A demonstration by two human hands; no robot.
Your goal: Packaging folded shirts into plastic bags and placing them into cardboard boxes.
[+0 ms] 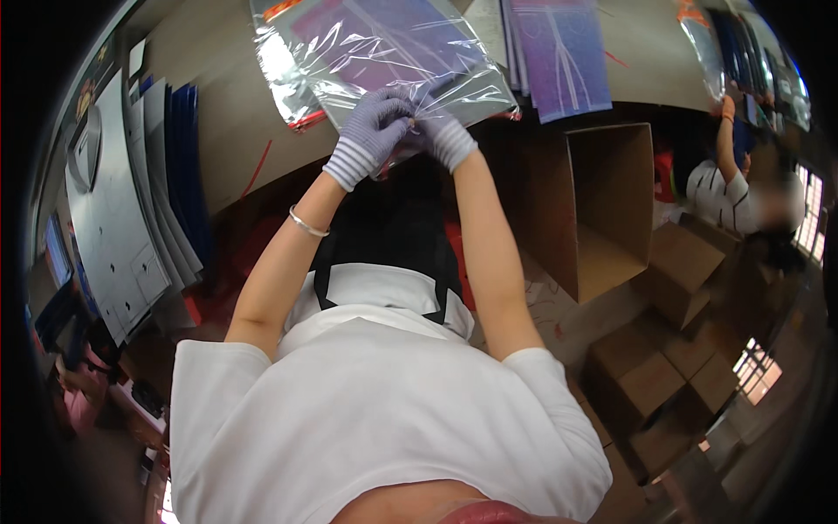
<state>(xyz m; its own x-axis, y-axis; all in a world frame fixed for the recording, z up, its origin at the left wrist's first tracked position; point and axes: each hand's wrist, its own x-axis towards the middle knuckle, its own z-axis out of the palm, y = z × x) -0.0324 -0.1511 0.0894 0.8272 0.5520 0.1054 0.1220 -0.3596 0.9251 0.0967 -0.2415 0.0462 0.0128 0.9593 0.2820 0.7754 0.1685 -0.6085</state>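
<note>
A clear, shiny plastic bag (pixel 397 52) lies at the table's near edge, with a flat purple and grey sheet-like item showing through its film. Over the bag's near edge, my left hand (pixel 375 127) in a thin purple-grey glove has its fingers bent and pinched on the film. Close beside it, my right hand (pixel 447 140), gloved alike, grips the same edge, its fingertips partly covered by glare and crumpled plastic. The two hands nearly touch. Orange-red strips edge the bag's far left corner and near side.
Purple printed folders (pixel 563 57) lie right of the bag. On the left stand grey boards (pixel 118 218) and dark blue panels (pixel 185 166). An open cardboard box (pixel 611 210) is by my right arm, more cartons (pixel 646 367) behind it. Another person (pixel 724 188) works at far right.
</note>
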